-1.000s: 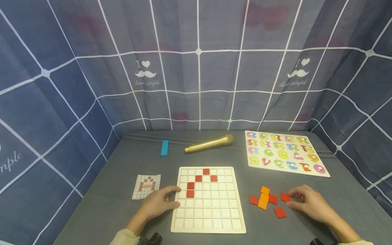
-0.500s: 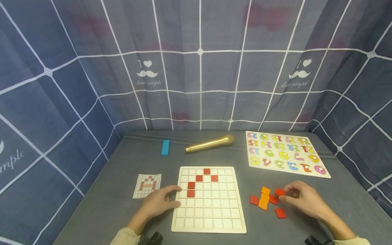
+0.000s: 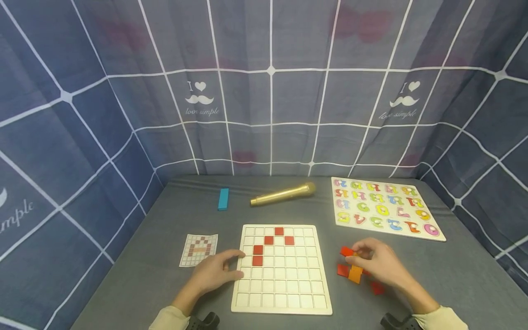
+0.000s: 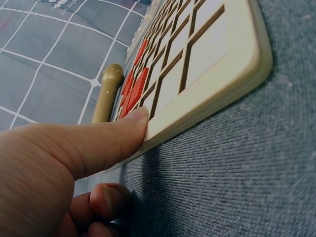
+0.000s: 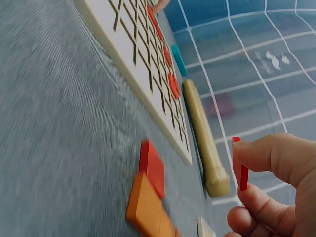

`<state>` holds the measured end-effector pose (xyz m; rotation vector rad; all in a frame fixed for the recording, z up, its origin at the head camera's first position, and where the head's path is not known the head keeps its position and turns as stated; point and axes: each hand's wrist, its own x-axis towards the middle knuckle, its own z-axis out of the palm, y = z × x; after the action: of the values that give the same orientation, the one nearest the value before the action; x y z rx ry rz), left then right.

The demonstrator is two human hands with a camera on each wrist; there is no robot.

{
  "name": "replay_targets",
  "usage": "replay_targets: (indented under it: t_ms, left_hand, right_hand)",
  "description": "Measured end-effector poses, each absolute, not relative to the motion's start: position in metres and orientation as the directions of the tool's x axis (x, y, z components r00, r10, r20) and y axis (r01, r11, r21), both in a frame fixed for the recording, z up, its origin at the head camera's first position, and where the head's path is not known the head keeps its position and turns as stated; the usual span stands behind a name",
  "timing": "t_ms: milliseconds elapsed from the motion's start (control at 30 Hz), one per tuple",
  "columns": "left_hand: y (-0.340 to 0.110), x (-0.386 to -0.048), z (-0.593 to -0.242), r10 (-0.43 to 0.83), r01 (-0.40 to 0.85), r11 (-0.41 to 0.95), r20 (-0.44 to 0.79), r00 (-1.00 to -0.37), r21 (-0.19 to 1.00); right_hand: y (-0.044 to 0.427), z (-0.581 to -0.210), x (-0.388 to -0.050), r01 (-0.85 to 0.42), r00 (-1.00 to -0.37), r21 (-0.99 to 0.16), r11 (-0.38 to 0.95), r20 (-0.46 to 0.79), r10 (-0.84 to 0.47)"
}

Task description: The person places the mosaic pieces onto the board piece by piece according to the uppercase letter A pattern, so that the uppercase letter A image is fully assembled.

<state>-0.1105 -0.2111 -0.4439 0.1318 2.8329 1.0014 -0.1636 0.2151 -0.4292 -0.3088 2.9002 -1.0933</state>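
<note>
Right hand (image 3: 379, 260): I pinch a red square tile (image 3: 345, 251) between thumb and finger, lower right of the frame.
Left hand (image 3: 213, 273): fingers relaxed, my thumb resting on the left rim of the cream grid board (image 3: 291, 274).
Tile to board: the board, lower centre, lies left of my tile, near but apart; my right hand is nearer its right edge.

Lane left open between right edge of grid board (image 3: 284, 275) and loose tiles (image 3: 354, 276); tiles overhung by right hand (image 3: 378, 262) and red tile (image 3: 346, 251). Board's left edge blocked by left hand (image 3: 213, 272). Far right bench (image 3: 297, 213) corner occupied by number puzzle (image 3: 372, 208).
</note>
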Motion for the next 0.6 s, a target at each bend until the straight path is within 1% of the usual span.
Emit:
replay_targets:
  t_ms: [233, 600]
  left_hand:
    - [-0.211, -0.110, -0.444, 0.127, 0.044, 0.782, -0.090, -0.988, 0.621]
    - [-0.210, -0.111, -0.445, 0.126, 0.055, 0.786, -0.073, -0.989, 0.615]
  right_hand:
    - [0.189, -0.429, -0.167, -0.201, -0.973, -0.692, 0.693, 0.058, -0.224]
    - [0.140, -0.431, -0.163, -0.272, -0.940, -0.737, 0.619, 0.067, -0.334]
